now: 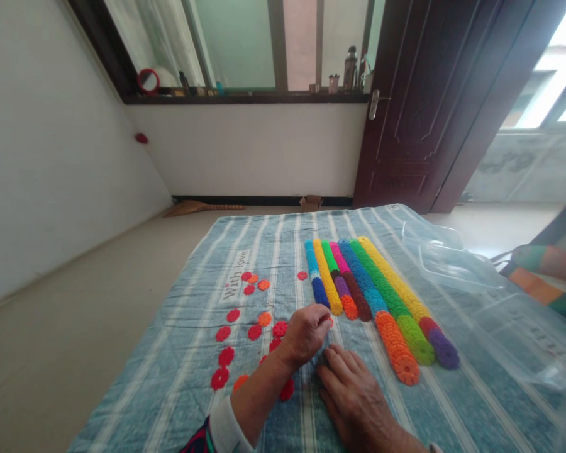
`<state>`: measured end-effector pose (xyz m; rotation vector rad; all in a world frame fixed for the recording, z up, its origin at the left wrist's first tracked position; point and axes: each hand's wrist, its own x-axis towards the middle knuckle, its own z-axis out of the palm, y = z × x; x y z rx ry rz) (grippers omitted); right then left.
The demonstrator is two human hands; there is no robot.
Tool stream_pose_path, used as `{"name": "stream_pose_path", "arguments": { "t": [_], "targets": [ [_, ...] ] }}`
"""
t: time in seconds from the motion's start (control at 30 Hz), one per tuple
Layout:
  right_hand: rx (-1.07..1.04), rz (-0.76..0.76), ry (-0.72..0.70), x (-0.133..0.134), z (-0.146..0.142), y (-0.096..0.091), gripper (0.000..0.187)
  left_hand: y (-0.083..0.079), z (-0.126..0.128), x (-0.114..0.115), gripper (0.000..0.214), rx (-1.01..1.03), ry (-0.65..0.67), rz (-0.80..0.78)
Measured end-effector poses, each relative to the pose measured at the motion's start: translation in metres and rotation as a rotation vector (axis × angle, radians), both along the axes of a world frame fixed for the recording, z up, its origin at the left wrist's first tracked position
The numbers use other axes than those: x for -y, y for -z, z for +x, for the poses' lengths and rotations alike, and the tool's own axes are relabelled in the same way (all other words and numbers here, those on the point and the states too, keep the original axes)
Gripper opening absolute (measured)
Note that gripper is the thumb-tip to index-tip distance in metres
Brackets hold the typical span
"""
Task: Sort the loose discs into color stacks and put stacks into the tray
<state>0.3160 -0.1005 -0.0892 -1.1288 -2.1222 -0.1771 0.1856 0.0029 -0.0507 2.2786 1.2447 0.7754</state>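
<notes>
Head view, L hand [304, 335] clenching red plastic disc [331, 322], R hand [353, 393] lying open, released, on striped blanket [179, 377], beside orange disc stack [396, 346]

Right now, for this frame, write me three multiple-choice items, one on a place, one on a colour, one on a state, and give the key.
1. Where is the left hand?
A) On the clear plastic lid
B) Between the loose discs and the coloured rows
C) On the door handle

2. What colour are most of the loose discs?
A) Blue
B) Yellow
C) Red

3. How is the right hand placed?
A) Palm down on the striped blanket
B) Raised high above the blanket
C) Gripping a coloured row

1: B, it sits just left of the rows, beside the discs.
2: C, the scattered discs are red, with a few orange.
3: A, its fingers lie spread on the blanket.
</notes>
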Motion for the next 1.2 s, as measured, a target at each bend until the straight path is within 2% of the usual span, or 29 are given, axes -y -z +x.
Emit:
{"name": "stream_pose_path", "arguments": {
  "t": [0.4, 1.2],
  "targets": [
    [-0.02, -0.107, -0.016, -0.0029, -0.0015, -0.0033, 0.02, 0.0036, -0.0012, -0.0019, 0.017, 0.018, 0.034, -0.035],
    [0.046, -0.186, -0.013, -0.0029, -0.0002, -0.0043, 0.013, 0.0062, -0.0011, -0.0054, 0.021, 0.038, 0.056, 0.012]
  ]
}}
